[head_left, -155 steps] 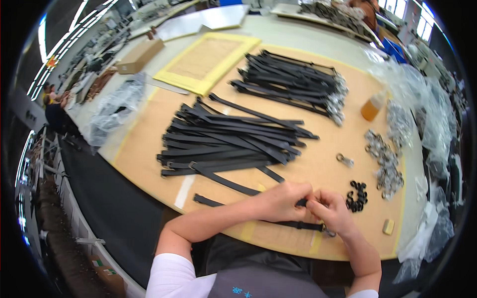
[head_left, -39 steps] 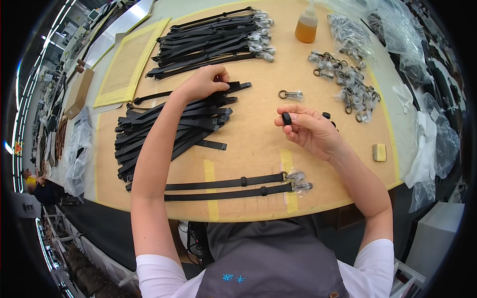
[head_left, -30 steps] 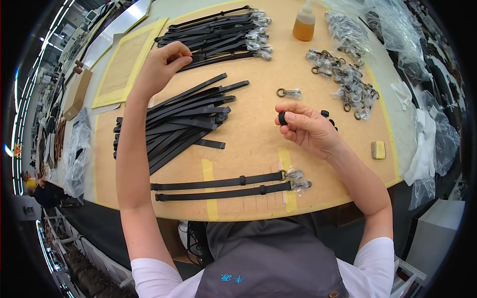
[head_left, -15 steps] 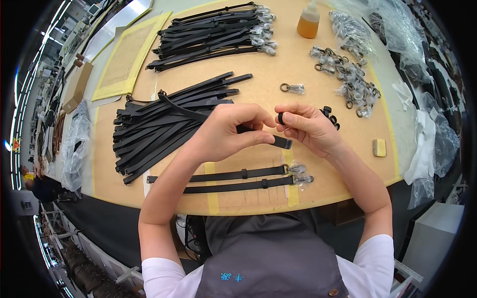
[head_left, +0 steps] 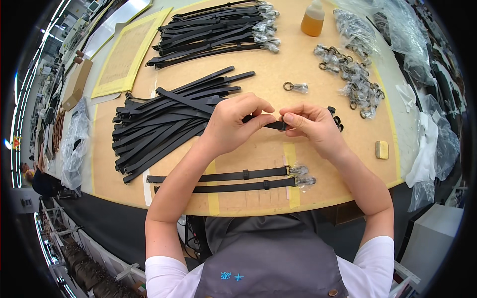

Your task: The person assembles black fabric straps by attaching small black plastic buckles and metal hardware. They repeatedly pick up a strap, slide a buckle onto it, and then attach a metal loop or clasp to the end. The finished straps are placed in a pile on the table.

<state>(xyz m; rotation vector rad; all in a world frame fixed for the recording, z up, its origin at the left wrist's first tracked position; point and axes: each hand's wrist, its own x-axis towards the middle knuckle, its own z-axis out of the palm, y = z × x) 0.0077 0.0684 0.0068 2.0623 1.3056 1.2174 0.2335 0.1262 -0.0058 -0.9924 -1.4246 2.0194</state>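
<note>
My left hand (head_left: 231, 124) is closed on a black strap (head_left: 185, 102), whose long tail runs back over a pile of similar straps (head_left: 149, 149). The strap's free end pokes out past my left fingertips toward my right hand (head_left: 315, 130). Right thumb and fingers pinch a small black strap loop (head_left: 283, 120) at that end; fingers mostly hide it, so I cannot tell whether the strap is inside it. Just beyond the right hand lie several more black loops (head_left: 337, 120). Nearer to me are two straps (head_left: 223, 176) with loops and plastic-wrapped metal clasps.
One wrapped clasp with a ring (head_left: 296, 88) lies beyond my hands. Further right is a heap of wrapped clasps (head_left: 355, 84). A bottle of amber liquid (head_left: 312, 21) stands at the back, near clasped straps (head_left: 213, 36). A yellowish block (head_left: 381, 150) sits at right.
The strap end has risen to meet my right fingers, and the pinched loop has come down onto it. Both hands are now closer together at the strap's tip.
</note>
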